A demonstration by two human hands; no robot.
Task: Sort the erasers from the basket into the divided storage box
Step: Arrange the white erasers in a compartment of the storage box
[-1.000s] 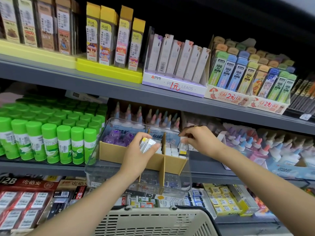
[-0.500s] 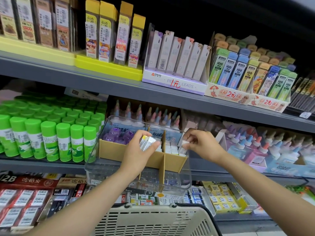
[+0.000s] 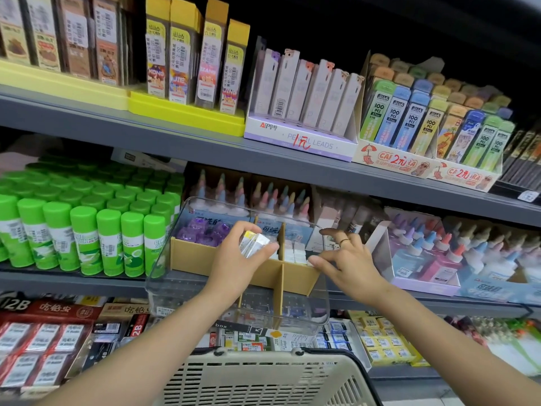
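Erasers (image 3: 254, 244) pinched in the left hand (image 3: 238, 263) hang over the storage box (image 3: 234, 297), middle compartment directly below the grip; right hand (image 3: 347, 259), fingers spread, rests beside the right compartment.

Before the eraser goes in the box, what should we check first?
1. Left hand grips the erasers: ok.
2. Erasers are above the box, near the middle slot: ok.
3. Right hand is empty, fingers spread by the box's right end: ok.
4. Divider stands upright: ok.
5. Room left in the middle slot: cannot tell, the left hand hides it.
6. Basket is below, within reach: ok; what is left in it: cannot tell.
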